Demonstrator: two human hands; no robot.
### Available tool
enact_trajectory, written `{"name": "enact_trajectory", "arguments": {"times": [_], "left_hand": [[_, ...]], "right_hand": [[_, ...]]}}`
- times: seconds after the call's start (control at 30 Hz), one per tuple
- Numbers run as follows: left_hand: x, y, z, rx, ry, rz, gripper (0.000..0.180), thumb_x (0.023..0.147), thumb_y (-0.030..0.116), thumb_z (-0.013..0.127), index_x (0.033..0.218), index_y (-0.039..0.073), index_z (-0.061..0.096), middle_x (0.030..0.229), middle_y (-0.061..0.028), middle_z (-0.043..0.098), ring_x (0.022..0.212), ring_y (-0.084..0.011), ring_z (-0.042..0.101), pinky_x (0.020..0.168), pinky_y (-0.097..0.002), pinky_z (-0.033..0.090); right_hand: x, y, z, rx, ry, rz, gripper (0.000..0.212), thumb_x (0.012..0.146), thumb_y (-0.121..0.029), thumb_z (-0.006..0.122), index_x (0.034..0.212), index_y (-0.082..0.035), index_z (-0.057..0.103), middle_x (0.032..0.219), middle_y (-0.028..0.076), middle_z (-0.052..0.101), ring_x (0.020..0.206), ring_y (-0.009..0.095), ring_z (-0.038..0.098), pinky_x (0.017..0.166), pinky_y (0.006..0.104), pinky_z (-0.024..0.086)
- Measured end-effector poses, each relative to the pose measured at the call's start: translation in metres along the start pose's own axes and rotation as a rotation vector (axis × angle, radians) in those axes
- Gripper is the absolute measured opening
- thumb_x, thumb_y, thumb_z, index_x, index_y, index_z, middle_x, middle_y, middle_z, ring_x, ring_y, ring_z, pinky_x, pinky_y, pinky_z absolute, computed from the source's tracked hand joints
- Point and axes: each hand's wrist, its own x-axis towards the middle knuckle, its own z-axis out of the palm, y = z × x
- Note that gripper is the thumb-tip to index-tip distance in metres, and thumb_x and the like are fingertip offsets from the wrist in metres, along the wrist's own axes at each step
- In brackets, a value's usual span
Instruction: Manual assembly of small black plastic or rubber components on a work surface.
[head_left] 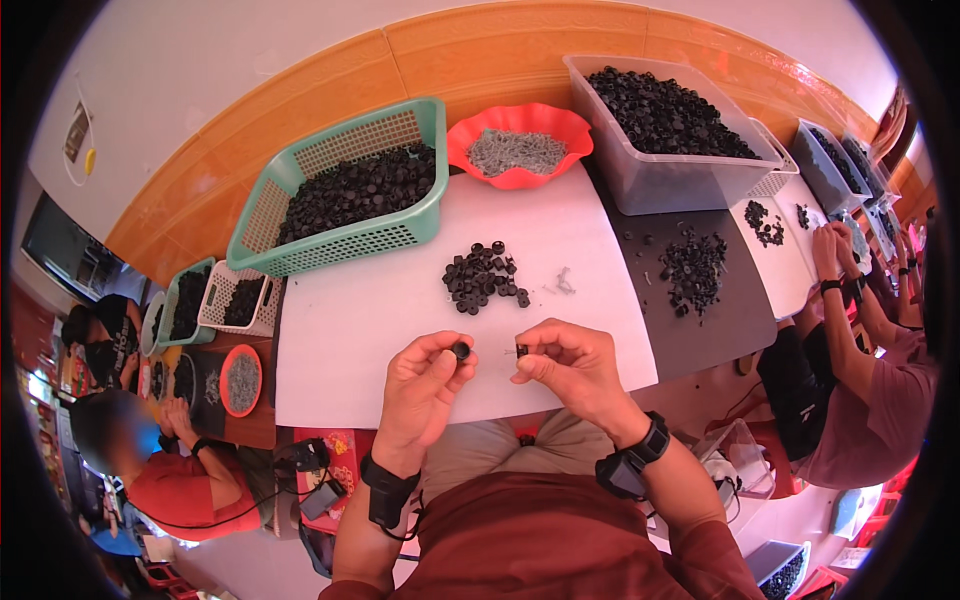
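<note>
Between the thumb and fingers of my left hand [418, 385] is a small round black plastic cap [461, 351], its hollow side facing up. My right hand [575, 368] pinches a small black plastic part [521, 350], from which a thin metal pin points left toward the cap. The two parts are apart, over the near part of the white tabletop [350, 340]. Beyond my hands lies a loose pile of black plastic caps [480, 279]. To its right is a little heap of metal pins or screws [563, 284].
At the back stand a green basket [437, 200] of black parts, a red scalloped bowl [518, 180] of metal pins and a clear bin [660, 180] of black parts. Small black pieces [693, 268] lie on a dark board to the right. Other people sit at both sides.
</note>
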Motion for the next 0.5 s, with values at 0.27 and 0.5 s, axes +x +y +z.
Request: {"name": "enact_trajectory", "arguments": {"times": [0.27,0.5], "left_hand": [[0.0004,-0.0012,-0.0084,-0.123,-0.063,-0.015,0.020,0.097,0.005,0.064,0.116,0.000,0.067,0.118,-0.0167,0.068,0.099,-0.0223,0.069,0.085,-0.0299,0.060],[0.0009,0.0002,-0.0065,-0.124,-0.058,-0.042,0.020,0.094,0.006,0.068,0.114,0.003,0.068,0.116,-0.0156,0.066,0.099,-0.0240,0.065,0.083,-0.0280,0.059]], "right_hand": [[-0.0006,-0.0017,-0.0004,0.005,-0.018,0.007,0.017,0.092,0.001,0.068,0.109,0.006,0.067,0.098,0.006,0.066,0.086,0.010,0.066,0.079,0.0285,0.061],[-0.0006,-0.0027,-0.0006,-0.004,-0.026,0.005,0.017,0.093,0.001,0.068,0.109,0.006,0.067,0.097,0.005,0.065,0.086,0.010,0.065,0.080,0.0290,0.062]]}}
